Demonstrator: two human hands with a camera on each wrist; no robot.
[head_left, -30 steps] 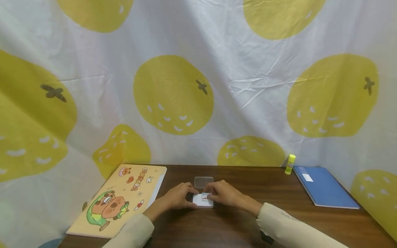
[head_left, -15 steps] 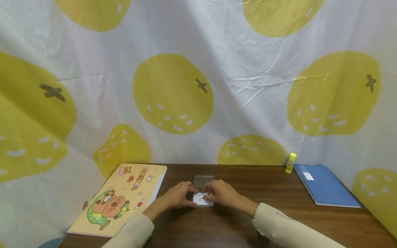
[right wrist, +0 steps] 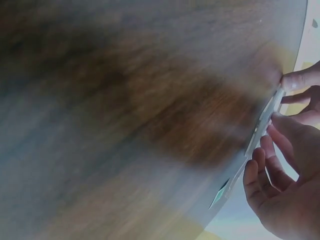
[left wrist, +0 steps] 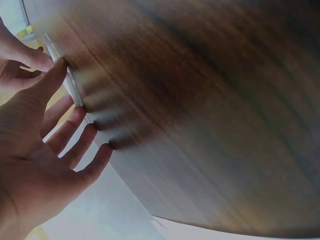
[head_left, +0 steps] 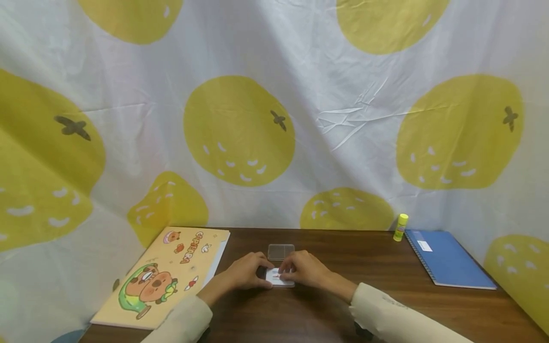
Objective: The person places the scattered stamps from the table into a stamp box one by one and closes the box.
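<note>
A small flat clear plastic case (head_left: 286, 286) with a white face lies on the table in front of me. My left hand (head_left: 246, 271) grips its left side, thumb on the near edge and fingers at the far edge. In the left wrist view, the left thumb (left wrist: 56, 75) lies against the case's edge. On the white face is a small printed card (head_left: 275, 275) with red and grey marks. My right hand (head_left: 306, 269) pinches at this card with thumb and forefinger, partly covering it. The right thumb (right wrist: 281, 121) is right at the case in the right wrist view.
Just behind the case lies a clear plastic lid (head_left: 280, 251). To the left is a large capybara-print folder (head_left: 171, 271). At the right back a yellow-green glue stick (head_left: 401, 227) stands beside a blue spiral notebook (head_left: 448, 259). A fruit-print curtain (head_left: 343, 157) rises behind the table (head_left: 364, 257).
The printed card, tilted up at the right fingers a second ago, now lies flatter and further left on the white face. The left hand keeps its hold; the lid has not moved.
</note>
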